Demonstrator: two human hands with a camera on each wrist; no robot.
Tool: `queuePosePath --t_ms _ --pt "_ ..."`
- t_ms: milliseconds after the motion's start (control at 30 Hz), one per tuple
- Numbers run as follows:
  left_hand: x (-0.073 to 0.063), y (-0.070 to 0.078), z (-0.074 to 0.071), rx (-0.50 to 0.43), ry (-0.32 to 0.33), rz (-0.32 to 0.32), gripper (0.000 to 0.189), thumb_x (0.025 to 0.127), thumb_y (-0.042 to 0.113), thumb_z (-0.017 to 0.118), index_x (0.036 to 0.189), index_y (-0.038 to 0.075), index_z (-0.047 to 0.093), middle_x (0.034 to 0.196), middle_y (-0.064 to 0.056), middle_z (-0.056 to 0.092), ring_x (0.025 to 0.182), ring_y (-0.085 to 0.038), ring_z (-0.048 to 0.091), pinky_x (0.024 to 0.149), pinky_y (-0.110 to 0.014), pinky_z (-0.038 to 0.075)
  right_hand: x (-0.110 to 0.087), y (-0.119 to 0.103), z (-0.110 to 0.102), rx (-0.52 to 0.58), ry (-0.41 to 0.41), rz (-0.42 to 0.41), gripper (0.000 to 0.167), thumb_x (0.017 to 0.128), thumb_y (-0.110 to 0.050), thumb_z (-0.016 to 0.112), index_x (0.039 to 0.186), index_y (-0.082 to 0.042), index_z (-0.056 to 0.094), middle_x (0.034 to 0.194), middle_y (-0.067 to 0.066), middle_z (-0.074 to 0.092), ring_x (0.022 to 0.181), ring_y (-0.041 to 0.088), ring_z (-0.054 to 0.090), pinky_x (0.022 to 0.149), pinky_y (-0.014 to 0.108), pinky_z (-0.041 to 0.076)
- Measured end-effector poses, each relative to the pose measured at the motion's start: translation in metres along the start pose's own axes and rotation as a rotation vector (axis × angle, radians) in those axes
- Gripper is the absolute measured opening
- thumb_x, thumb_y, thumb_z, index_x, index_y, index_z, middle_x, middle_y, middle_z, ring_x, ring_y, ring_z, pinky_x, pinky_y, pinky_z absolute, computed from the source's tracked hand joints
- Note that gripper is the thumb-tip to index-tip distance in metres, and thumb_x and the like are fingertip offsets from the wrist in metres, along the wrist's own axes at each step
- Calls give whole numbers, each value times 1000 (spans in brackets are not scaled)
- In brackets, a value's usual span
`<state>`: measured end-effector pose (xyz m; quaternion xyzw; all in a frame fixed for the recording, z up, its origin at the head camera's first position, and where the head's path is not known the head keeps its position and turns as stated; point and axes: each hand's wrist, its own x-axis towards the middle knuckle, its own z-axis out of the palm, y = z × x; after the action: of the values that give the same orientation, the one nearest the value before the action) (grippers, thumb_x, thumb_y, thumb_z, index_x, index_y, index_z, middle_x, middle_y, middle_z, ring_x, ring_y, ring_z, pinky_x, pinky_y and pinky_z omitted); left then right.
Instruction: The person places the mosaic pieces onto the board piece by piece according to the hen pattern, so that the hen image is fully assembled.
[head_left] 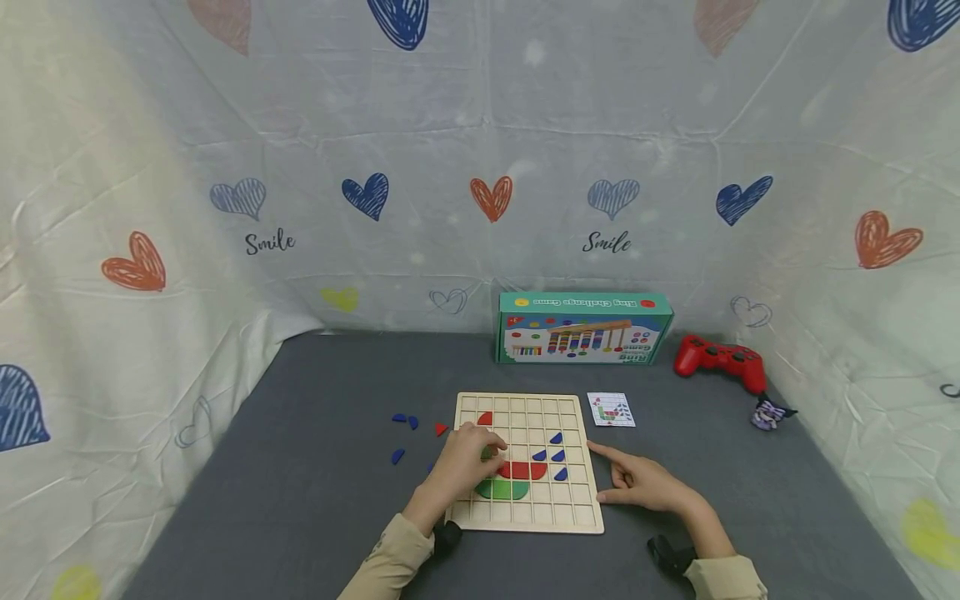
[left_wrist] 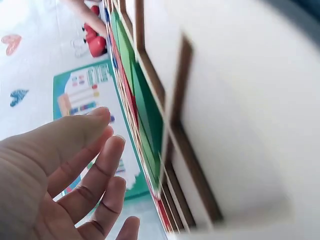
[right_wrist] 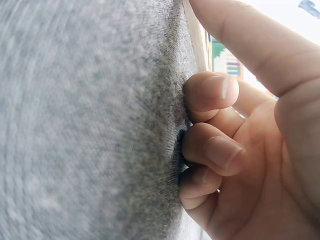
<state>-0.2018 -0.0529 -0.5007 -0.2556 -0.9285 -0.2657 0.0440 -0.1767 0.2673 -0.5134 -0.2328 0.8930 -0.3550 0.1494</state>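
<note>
A wooden grid board (head_left: 577,510) lies on the dark table. My left hand (head_left: 461,457) is over its left part with fingers loosely bent, beside a small green piece (head_left: 488,452) partly hidden by the fingers. In the left wrist view, thumb and fingertips (left_wrist: 116,147) stand apart from the board, nothing between them. Below the hand are a long red piece (head_left: 523,471) and a green piece (head_left: 502,490); a red quarter-round (head_left: 486,418) sits higher up. Small blue pieces (head_left: 556,437) are on the right. My right hand (head_left: 651,482) touches the board's right edge with straight index finger and thumb, its other fingers curled.
Loose blue pieces (head_left: 397,456) and a red triangle (head_left: 440,429) lie left of the board. A printed card (head_left: 611,409) is at its upper right. Behind stand a green game box (head_left: 585,337) and a red game controller (head_left: 720,357), with a small dark charm (head_left: 767,414) beside it.
</note>
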Motion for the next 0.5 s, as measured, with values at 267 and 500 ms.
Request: queuePosePath --t_ms 267,500 --pt "-6 -24 -14 43 80 -58 13 77 19 74 90 17 74 79 4 66 77 -14 51 71 -35 40 0 -1 0 3 -2 -2 78 79 -39 70 143 -12 35 64 -7 45 50 1 36 48 18 29" --pt "-14 -47 -30 47 133 -139 15 77 20 75 91 16 73 77 4 65 79 -15 51 71 -38 41 0 -1 0 -2 -2 5 78 79 -39 70 143 -12 35 64 -7 45 50 1 36 48 18 29"
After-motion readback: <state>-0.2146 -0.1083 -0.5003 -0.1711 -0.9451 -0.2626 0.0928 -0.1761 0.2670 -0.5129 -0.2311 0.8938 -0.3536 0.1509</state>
